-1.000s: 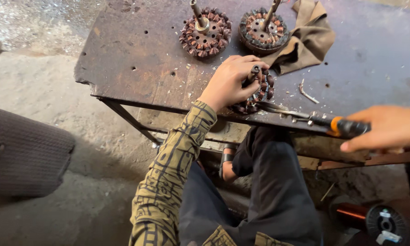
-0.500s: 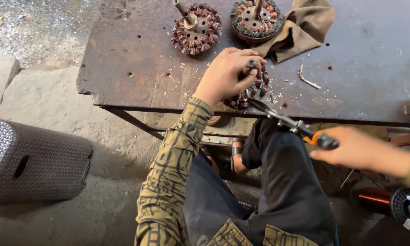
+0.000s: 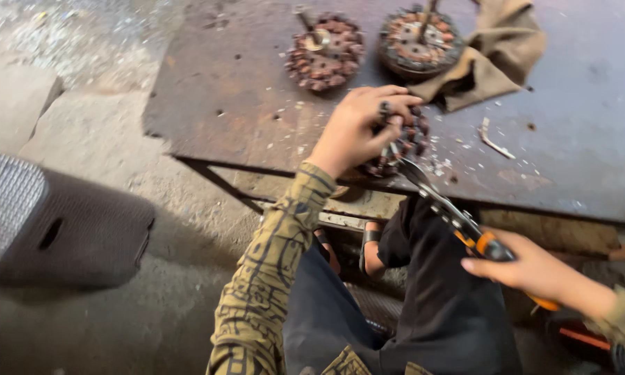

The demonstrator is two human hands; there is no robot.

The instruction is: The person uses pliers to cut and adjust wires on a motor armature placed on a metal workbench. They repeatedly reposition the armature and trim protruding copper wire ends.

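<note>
Since a moment ago the pliers have swung up against the coil, right hand closed on their handles, left hand clamping it at the counter edge.

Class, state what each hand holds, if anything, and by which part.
The left hand grips the wound motor stator from above, over its rim at the table edge. The right hand holds the cutters by their orange handles.

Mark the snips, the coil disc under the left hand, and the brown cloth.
snips (image 3: pixel 451 215), head view, on the metal shank.
coil disc (image 3: pixel 415 135), head view, on its exposed right edge.
brown cloth (image 3: pixel 496 59), head view, on its folded middle.
</note>
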